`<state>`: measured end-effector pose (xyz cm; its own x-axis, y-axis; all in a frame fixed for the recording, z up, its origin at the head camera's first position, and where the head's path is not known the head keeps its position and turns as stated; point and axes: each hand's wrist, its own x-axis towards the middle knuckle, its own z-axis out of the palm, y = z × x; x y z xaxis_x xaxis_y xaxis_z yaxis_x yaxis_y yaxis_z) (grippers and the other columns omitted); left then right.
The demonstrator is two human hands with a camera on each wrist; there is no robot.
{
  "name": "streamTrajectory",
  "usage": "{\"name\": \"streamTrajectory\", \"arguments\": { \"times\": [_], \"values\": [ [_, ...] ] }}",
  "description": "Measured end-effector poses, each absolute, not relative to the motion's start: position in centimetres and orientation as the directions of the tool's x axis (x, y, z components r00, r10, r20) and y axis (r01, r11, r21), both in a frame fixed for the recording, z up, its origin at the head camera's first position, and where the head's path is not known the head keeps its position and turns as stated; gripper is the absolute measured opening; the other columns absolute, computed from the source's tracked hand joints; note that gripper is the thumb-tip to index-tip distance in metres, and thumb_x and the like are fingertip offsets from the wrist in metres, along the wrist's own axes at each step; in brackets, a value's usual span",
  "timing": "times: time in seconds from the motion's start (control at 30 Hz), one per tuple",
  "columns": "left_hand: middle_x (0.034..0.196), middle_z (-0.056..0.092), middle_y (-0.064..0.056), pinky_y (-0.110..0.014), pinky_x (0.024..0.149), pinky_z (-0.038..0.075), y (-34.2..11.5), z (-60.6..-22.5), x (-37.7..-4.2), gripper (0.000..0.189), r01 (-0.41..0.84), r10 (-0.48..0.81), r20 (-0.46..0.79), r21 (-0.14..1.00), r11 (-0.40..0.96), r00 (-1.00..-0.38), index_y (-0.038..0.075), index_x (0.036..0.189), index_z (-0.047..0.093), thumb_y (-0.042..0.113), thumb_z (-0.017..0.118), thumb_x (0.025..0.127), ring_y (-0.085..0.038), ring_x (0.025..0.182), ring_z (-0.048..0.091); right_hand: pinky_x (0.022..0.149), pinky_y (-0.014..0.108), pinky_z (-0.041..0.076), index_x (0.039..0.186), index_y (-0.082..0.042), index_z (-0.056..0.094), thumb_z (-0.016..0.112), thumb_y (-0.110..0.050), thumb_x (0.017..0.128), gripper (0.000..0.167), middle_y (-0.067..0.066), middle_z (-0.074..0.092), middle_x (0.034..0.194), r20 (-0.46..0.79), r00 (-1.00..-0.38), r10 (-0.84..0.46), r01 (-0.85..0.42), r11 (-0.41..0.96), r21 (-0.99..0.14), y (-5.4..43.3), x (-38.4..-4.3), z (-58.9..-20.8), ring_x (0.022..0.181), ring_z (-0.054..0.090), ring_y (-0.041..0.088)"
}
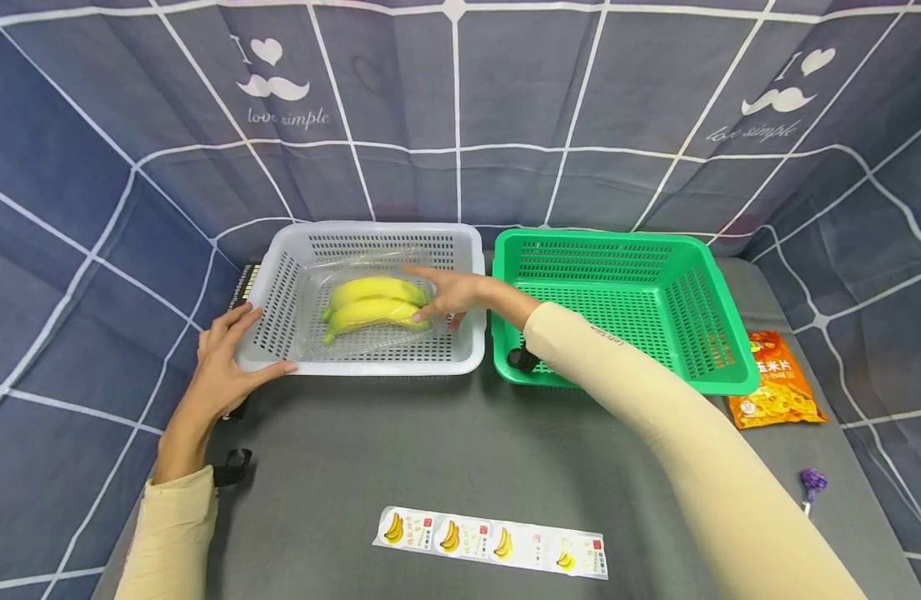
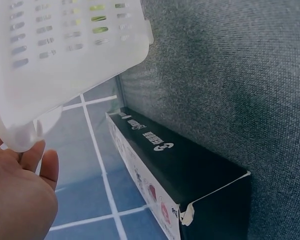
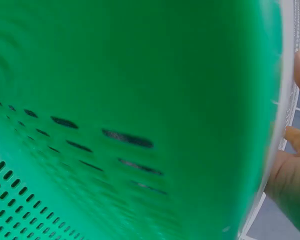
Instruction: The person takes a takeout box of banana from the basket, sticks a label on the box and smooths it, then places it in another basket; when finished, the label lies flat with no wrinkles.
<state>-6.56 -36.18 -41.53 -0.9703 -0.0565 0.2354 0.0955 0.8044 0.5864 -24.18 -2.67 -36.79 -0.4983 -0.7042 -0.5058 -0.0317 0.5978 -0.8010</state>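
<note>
A white slotted basket (image 1: 385, 367) stands at the left of the table. Inside it lie two yellow bananas (image 1: 373, 302) in a clear plastic package (image 1: 310, 323). At the basket's left end, my left hand (image 1: 223, 362) holds the rim, thumb along the front edge. The left wrist view shows curled fingers (image 2: 49, 167) at that rim. My right hand (image 1: 456, 293) reaches over the basket's right side, fingers spread at the right end of the banana package; whether they touch it I cannot tell. The right wrist view shows this hand (image 3: 290, 175) only partly.
A green basket (image 1: 625, 387) stands beside the white one, under my right forearm. Farther right lie an orange snack bag (image 1: 777, 383) and a purple lollipop (image 1: 813, 481). A strip of banana labels (image 1: 493, 542) lies in front. A black box (image 2: 180, 155) sits beside the white basket.
</note>
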Motion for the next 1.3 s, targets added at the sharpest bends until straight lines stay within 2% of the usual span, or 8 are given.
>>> {"name": "streamTrajectory", "arguments": {
  "times": [0.13, 0.23, 0.4, 0.53, 0.8, 0.97, 1.0, 1.3],
  "values": [
    [0.152, 0.029, -0.023, -0.063, 0.091, 0.019, -36.2, -41.3, -6.5, 0.096, 0.082, -0.057, 0.217, 0.582, 0.809, -0.975, 0.004, 0.148, 0.04, 0.028, 0.089, 0.069, -0.049, 0.122, 0.027, 0.087, 0.059, 0.051, 0.157, -0.038, 0.008, 0.073, -0.016, 0.089, 0.097, 0.001, -0.001, 0.165, -0.505, -0.494, -0.708, 0.014, 0.574, -0.819, -2.7, -24.3, -36.8, 0.082, 0.048, 0.024],
    [0.152, 0.029, -0.024, -0.063, 0.092, 0.018, -36.2, -41.2, -6.5, 0.097, 0.076, -0.057, 0.208, 0.58, 0.811, -0.976, 0.004, 0.149, 0.039, 0.029, 0.088, 0.07, -0.049, 0.122, 0.027, 0.087, 0.058, 0.052, 0.157, -0.038, 0.01, 0.074, -0.017, 0.089, 0.096, 0.01, 0.016, 0.16, -0.5, -0.495, -0.71, 0.053, 0.55, -0.833, -2.6, -24.5, -37.0, 0.08, 0.049, 0.023],
    [0.152, 0.029, -0.023, -0.062, 0.091, 0.019, -35.9, -41.3, -6.5, 0.097, 0.073, -0.057, 0.202, 0.581, 0.811, -0.978, 0.003, 0.149, 0.038, 0.029, 0.088, 0.07, -0.048, 0.12, 0.028, 0.088, 0.058, 0.052, 0.157, -0.036, 0.013, 0.073, -0.013, 0.089, 0.094, 0.02, 0.043, 0.128, -0.48, -0.502, -0.719, 0.151, 0.474, -0.868, -2.1, -24.9, -37.3, 0.071, 0.047, 0.021],
    [0.153, 0.029, -0.024, -0.061, 0.092, 0.019, -35.7, -41.4, -6.5, 0.097, 0.075, -0.052, 0.198, 0.587, 0.806, -0.979, 0.002, 0.149, 0.038, 0.03, 0.088, 0.07, -0.048, 0.121, 0.027, 0.089, 0.055, 0.052, 0.157, -0.034, 0.017, 0.071, -0.01, 0.09, 0.089, 0.019, 0.038, 0.124, -0.462, -0.516, -0.721, 0.208, 0.417, -0.885, -1.7, -25.1, -37.6, 0.066, 0.043, 0.018],
    [0.154, 0.03, -0.024, -0.059, 0.09, 0.024, -35.9, -41.2, -6.4, 0.099, 0.083, -0.054, 0.218, 0.575, 0.814, -0.975, 0.0, 0.148, 0.038, 0.03, 0.089, 0.069, -0.05, 0.123, 0.029, 0.087, 0.053, 0.054, 0.155, -0.034, 0.026, 0.058, -0.004, 0.097, 0.072, 0.019, 0.026, 0.149, -0.441, -0.542, -0.715, 0.283, 0.339, -0.897, -1.7, -25.4, -37.6, 0.083, 0.048, 0.019],
    [0.154, 0.032, -0.023, -0.057, 0.09, 0.025, -35.9, -41.0, -6.6, 0.098, 0.102, -0.044, 0.237, 0.571, 0.814, -0.97, -0.003, 0.146, 0.04, 0.028, 0.09, 0.067, -0.049, 0.123, 0.031, 0.086, 0.055, 0.054, 0.154, -0.031, 0.029, 0.052, -0.001, 0.098, 0.068, 0.018, 0.019, 0.157, -0.416, -0.582, -0.699, 0.306, 0.285, -0.908, -0.9, -25.3, -36.8, 0.077, 0.046, 0.022],
    [0.154, 0.032, -0.023, -0.057, 0.09, 0.025, -35.8, -41.0, -6.6, 0.099, 0.108, -0.04, 0.241, 0.571, 0.814, -0.97, -0.003, 0.146, 0.04, 0.028, 0.09, 0.067, -0.049, 0.123, 0.031, 0.086, 0.055, 0.054, 0.154, -0.03, 0.029, 0.052, 0.0, 0.098, 0.068, 0.018, 0.019, 0.157, -0.409, -0.593, -0.694, 0.309, 0.274, -0.911, -0.6, -25.3, -36.6, 0.083, 0.05, 0.023],
    [0.155, 0.029, -0.022, -0.057, 0.09, 0.025, -36.0, -40.9, -6.3, 0.097, 0.079, -0.052, 0.208, 0.574, 0.815, -0.977, -0.001, 0.148, 0.039, 0.03, 0.088, 0.07, -0.048, 0.124, 0.029, 0.087, 0.06, 0.052, 0.151, -0.032, 0.035, 0.057, -0.003, 0.096, 0.066, 0.016, 0.032, 0.137, -0.262, -0.67, -0.694, 0.271, 0.1, -0.957, 2.4, -24.6, -33.7, 0.075, 0.042, 0.022]
  ]
}}
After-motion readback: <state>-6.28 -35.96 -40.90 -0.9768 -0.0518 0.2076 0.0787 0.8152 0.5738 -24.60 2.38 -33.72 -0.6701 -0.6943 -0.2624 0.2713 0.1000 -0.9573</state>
